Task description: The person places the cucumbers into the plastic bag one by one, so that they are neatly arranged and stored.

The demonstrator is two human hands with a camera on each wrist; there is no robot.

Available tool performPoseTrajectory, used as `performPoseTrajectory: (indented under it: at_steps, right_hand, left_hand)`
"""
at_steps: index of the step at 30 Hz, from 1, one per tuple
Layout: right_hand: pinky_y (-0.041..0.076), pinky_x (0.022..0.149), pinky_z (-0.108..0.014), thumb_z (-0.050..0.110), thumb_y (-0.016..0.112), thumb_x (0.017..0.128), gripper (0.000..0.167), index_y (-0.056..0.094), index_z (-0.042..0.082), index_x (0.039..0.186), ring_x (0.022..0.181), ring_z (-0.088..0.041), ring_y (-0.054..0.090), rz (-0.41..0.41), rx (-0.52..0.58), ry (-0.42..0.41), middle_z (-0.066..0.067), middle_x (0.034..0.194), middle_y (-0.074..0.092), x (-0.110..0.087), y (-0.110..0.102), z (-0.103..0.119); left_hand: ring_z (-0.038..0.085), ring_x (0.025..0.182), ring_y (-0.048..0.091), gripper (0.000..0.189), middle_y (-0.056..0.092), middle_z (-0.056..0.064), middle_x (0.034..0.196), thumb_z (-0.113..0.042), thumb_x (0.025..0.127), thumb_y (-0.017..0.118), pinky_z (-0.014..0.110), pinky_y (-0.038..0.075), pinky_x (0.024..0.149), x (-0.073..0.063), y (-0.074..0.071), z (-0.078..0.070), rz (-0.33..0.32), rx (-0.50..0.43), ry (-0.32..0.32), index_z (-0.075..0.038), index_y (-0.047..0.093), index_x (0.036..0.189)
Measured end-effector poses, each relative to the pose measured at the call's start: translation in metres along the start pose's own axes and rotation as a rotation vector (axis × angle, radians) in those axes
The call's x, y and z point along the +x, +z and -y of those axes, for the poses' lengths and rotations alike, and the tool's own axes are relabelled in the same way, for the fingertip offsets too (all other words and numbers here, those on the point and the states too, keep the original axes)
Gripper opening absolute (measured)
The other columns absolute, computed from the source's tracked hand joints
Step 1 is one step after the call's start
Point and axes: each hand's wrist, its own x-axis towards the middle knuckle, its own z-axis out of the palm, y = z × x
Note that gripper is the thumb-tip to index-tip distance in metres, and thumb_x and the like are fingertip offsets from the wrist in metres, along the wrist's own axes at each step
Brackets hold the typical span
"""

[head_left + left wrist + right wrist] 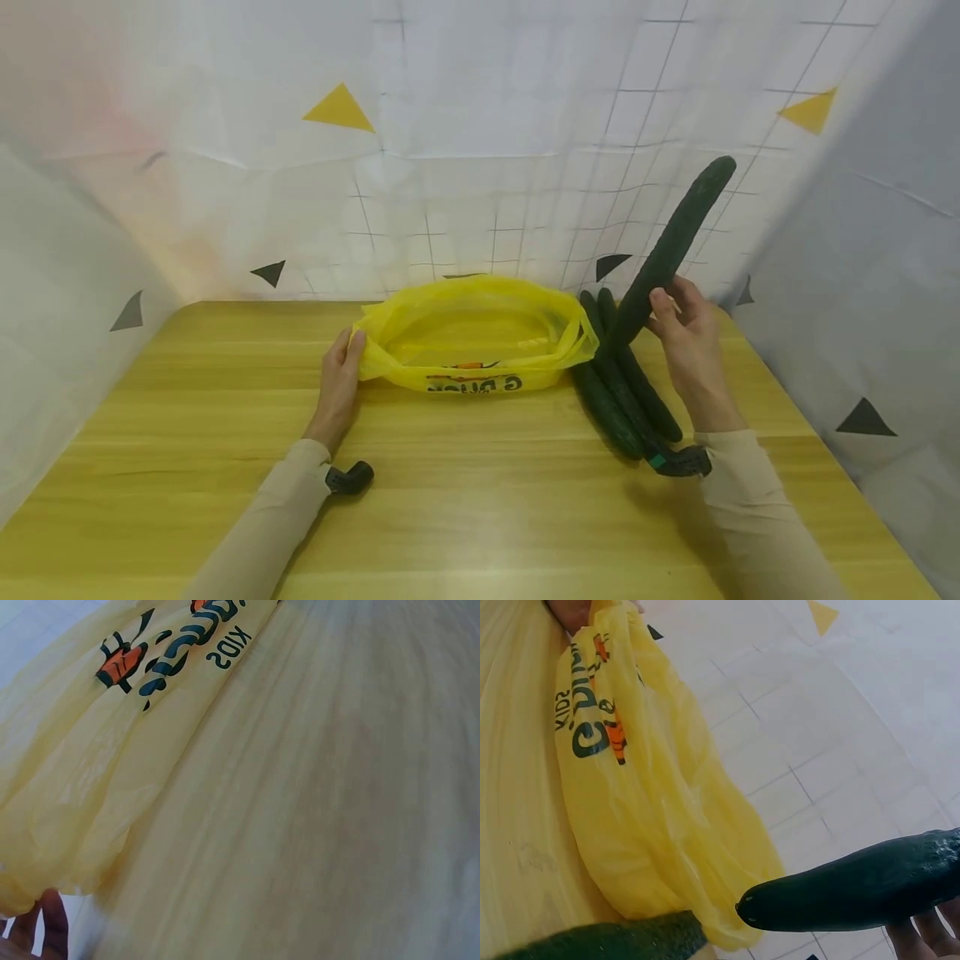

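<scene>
A yellow plastic bag (472,379) with dark printing sits on the table, its mouth spread open and facing up. My left hand (341,375) pinches the bag's left edge between thumb and fingers. In my right hand (690,342) a dark green cucumber (678,237) is held up at a slant, its lower end near the bag's right side. Beneath it, several more cucumbers (609,408) lie side by side on the table, against the bag's right end. The right wrist view shows the held cucumber (847,889) apart from the tabletop, with the bag (660,802) behind it.
The wooden table (465,500) runs up to a white sheet (480,192) hung at the back, marked with grid lines and triangles. Grey-white panels (885,275) stand at the sides. Each wrist wears a black camera mount (350,478).
</scene>
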Motion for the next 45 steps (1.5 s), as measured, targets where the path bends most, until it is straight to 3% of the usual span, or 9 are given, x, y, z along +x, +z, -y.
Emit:
performPoseTrajectory:
  at_steps: [7,14,26,32,37,41,45]
  right_hand:
    - [0.052,0.087,-0.022,0.005,0.050,0.096,0.035,0.049,0.003,0.131,0.098,-0.014,0.061,0.024,0.007,-0.026,-0.005,0.120,0.055,0.003,0.016,-0.001]
    - [0.051,0.088,-0.024,0.004,0.049,0.096,0.033,0.049,0.002,0.129,0.097,-0.015,0.061,0.015,0.075,-0.046,-0.006,0.119,0.054,0.003,0.029,-0.004]
    - [0.050,0.090,-0.023,0.005,0.049,0.097,0.034,0.047,0.003,0.131,0.101,-0.016,0.061,0.016,0.066,-0.068,-0.009,0.125,0.053,0.003,0.048,-0.011]
    - [0.050,0.088,-0.021,0.008,0.050,0.097,0.035,0.047,0.005,0.131,0.098,-0.014,0.060,0.026,0.035,-0.032,-0.005,0.123,0.052,0.003,0.053,-0.018]
    - [0.047,0.094,-0.020,0.014,0.052,0.097,0.038,0.045,0.008,0.134,0.113,-0.017,0.055,0.064,-0.035,0.018,-0.006,0.128,0.050,0.001,0.059,-0.024]
    - [0.044,0.099,-0.022,0.021,0.051,0.098,0.041,0.043,0.011,0.137,0.126,-0.020,0.049,0.126,-0.201,0.046,-0.009,0.134,0.049,0.001,0.063,-0.029]
    - [0.040,0.102,-0.021,0.023,0.051,0.098,0.043,0.043,0.013,0.139,0.126,-0.018,0.049,0.189,-0.327,0.039,-0.010,0.135,0.050,-0.001,0.066,-0.033]
  left_hand:
    - [0.008,0.105,0.049,0.048,0.055,-0.001,0.117,-0.047,0.098,0.041,0.015,0.038,0.094,-0.005,-0.002,-0.007,0.001,0.012,-0.008,-0.014,0.051,0.131]
    - [0.007,0.095,0.049,0.044,0.055,-0.005,0.107,-0.039,0.100,0.042,0.015,0.041,0.088,-0.013,0.000,-0.027,0.011,0.002,-0.031,-0.008,0.051,0.129]
    - [0.007,0.094,0.049,0.044,0.055,-0.003,0.107,-0.039,0.100,0.041,0.015,0.041,0.086,-0.014,0.002,-0.025,0.005,0.023,-0.028,-0.007,0.051,0.129]
    - [0.007,0.093,0.050,0.043,0.055,-0.005,0.105,-0.038,0.100,0.042,0.016,0.041,0.086,-0.015,0.004,-0.024,0.003,0.019,-0.031,-0.008,0.051,0.129]
    - [0.007,0.095,0.050,0.043,0.055,-0.006,0.106,-0.039,0.100,0.041,0.016,0.040,0.087,-0.014,0.001,-0.024,0.003,0.031,-0.025,-0.009,0.051,0.130]
    - [0.007,0.094,0.049,0.043,0.055,-0.006,0.106,-0.039,0.100,0.041,0.016,0.041,0.086,-0.014,-0.001,-0.024,-0.004,0.036,-0.021,-0.008,0.051,0.129]
    - [0.007,0.092,0.049,0.042,0.055,-0.006,0.104,-0.039,0.100,0.042,0.016,0.041,0.085,-0.014,-0.002,-0.023,-0.008,0.034,-0.018,-0.009,0.052,0.128]
